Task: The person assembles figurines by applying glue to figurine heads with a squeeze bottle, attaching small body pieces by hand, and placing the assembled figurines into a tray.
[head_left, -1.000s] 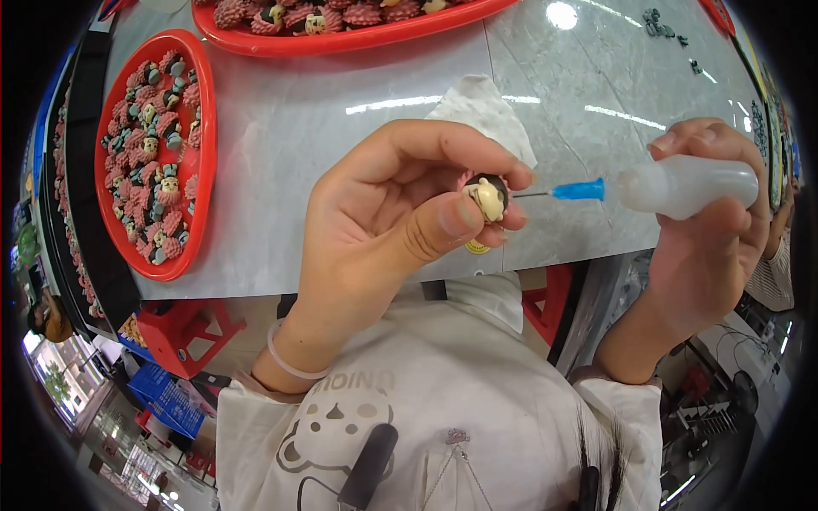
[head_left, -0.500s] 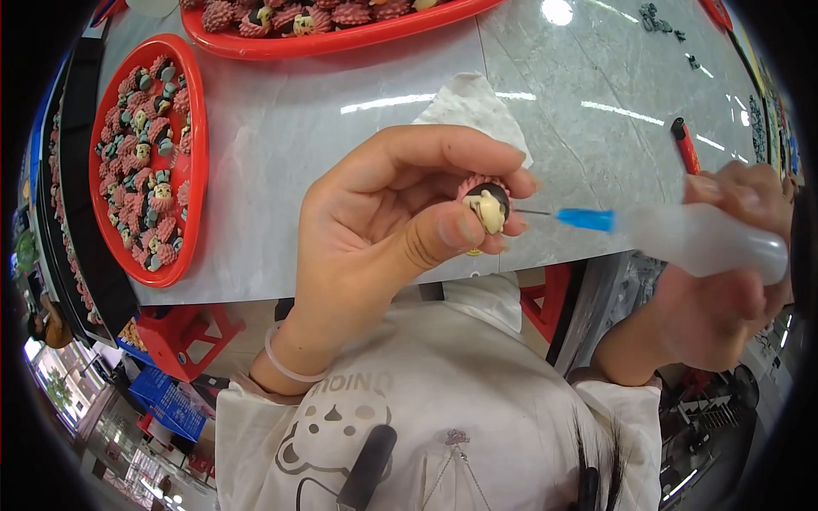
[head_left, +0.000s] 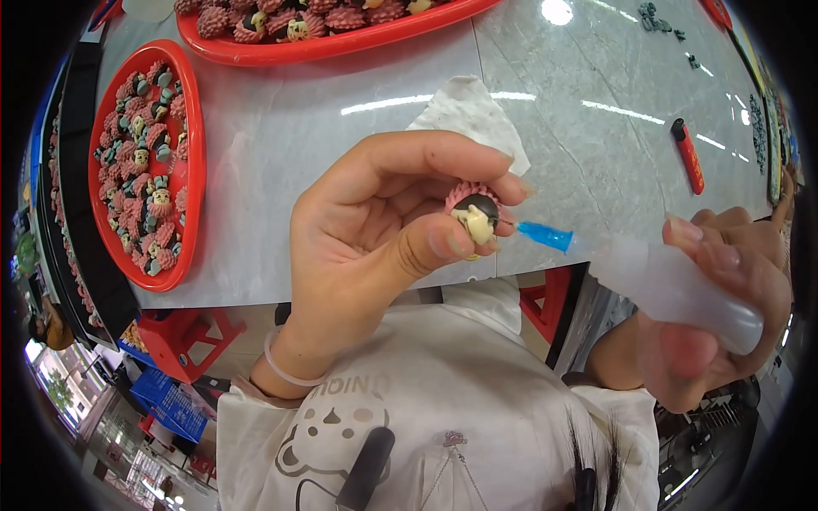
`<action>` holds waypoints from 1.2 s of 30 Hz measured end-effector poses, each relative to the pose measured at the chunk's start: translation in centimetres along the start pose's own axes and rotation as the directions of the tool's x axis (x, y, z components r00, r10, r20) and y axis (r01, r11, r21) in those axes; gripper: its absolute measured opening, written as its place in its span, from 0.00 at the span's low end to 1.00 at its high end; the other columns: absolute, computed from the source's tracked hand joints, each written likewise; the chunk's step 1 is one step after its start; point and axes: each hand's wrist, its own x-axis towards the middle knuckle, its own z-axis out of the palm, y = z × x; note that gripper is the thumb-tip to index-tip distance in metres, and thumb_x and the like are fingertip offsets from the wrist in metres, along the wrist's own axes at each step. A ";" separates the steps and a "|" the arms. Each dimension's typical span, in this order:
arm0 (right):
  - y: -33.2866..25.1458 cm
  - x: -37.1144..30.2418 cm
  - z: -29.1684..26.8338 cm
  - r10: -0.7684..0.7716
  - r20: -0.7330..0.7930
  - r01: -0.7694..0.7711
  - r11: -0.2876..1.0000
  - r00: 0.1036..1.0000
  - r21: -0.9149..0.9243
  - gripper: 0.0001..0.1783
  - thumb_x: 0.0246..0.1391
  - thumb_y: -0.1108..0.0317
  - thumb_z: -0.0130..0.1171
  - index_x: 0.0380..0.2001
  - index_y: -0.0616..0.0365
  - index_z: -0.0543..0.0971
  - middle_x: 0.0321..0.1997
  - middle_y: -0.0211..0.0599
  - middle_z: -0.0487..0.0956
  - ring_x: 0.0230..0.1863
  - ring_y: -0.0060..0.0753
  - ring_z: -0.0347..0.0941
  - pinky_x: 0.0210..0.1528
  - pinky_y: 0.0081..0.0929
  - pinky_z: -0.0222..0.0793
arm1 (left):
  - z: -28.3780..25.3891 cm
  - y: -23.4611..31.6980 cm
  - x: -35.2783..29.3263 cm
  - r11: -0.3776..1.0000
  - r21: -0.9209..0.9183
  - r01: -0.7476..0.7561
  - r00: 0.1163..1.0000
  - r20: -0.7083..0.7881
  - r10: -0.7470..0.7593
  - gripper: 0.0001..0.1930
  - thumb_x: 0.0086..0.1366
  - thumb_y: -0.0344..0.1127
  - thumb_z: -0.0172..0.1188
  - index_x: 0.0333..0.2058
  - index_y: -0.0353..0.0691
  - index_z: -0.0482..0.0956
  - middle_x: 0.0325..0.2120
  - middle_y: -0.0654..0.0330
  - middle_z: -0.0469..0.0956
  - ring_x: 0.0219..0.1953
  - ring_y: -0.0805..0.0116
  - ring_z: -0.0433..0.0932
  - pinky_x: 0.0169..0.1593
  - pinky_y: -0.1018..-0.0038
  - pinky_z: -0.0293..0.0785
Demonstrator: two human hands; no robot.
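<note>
Tilting the white bottle [head_left: 682, 289] further, the right hand [head_left: 741, 264] has lowered its base and brought the blue tip [head_left: 544, 237] closer to the left hand [head_left: 362, 200]. The thin needle [head_left: 509, 223] now reaches the side of the small figure [head_left: 475, 213], by its dark patch; whether it touches is too fine to tell. That seems to bring the work of both hands to one spot on the figure.

The figure is held up over the near part of the table [head_left: 281, 106], pinched between the left thumb and fingers, which are parted only by its width; its pale face and pink ruffled edge show. The right hand's digits close around the bottle from opposite sides; how hard they squeeze cannot be told. Similar figures lie in the red tray [head_left: 198, 170] at left.
</note>
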 end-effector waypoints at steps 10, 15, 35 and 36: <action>4.7 1.2 1.7 0.182 -0.179 -0.136 0.960 0.967 0.245 0.18 0.43 0.72 0.57 0.38 0.65 0.66 0.36 0.46 0.72 0.38 0.38 0.70 0.41 0.28 0.64 | 0.2 0.1 -0.1 0.999 -0.035 0.025 0.999 0.021 -0.024 0.24 0.50 0.43 0.60 0.40 0.34 0.63 0.31 0.53 0.70 0.29 0.68 0.73 0.28 0.83 0.70; 6.4 2.1 4.6 0.076 -0.160 -0.091 0.992 0.984 -0.093 0.23 0.37 0.82 0.59 0.39 0.63 0.64 0.35 0.43 0.72 0.38 0.28 0.69 0.42 0.22 0.63 | -0.3 0.0 -0.2 0.999 -0.033 0.015 1.000 0.006 -0.015 0.24 0.50 0.42 0.60 0.40 0.33 0.63 0.30 0.53 0.71 0.30 0.67 0.73 0.29 0.82 0.70; 4.2 1.2 -0.5 -0.120 -0.027 0.110 0.968 0.992 -0.227 0.12 0.34 0.72 0.60 0.28 0.62 0.76 0.29 0.39 0.75 0.30 0.31 0.70 0.34 0.22 0.63 | 0.4 0.4 -0.2 0.997 -0.012 0.081 0.994 -0.070 -0.081 0.21 0.50 0.38 0.61 0.38 0.33 0.63 0.28 0.59 0.70 0.30 0.71 0.71 0.30 0.83 0.67; 5.4 1.5 -2.4 0.051 -0.254 -0.101 0.977 0.966 -0.187 0.10 0.35 0.76 0.58 0.27 0.65 0.75 0.31 0.38 0.75 0.32 0.27 0.70 0.34 0.20 0.64 | 0.1 0.3 -0.3 0.999 -0.016 0.047 0.999 -0.015 -0.047 0.20 0.51 0.36 0.59 0.38 0.31 0.64 0.30 0.54 0.71 0.31 0.68 0.73 0.33 0.80 0.69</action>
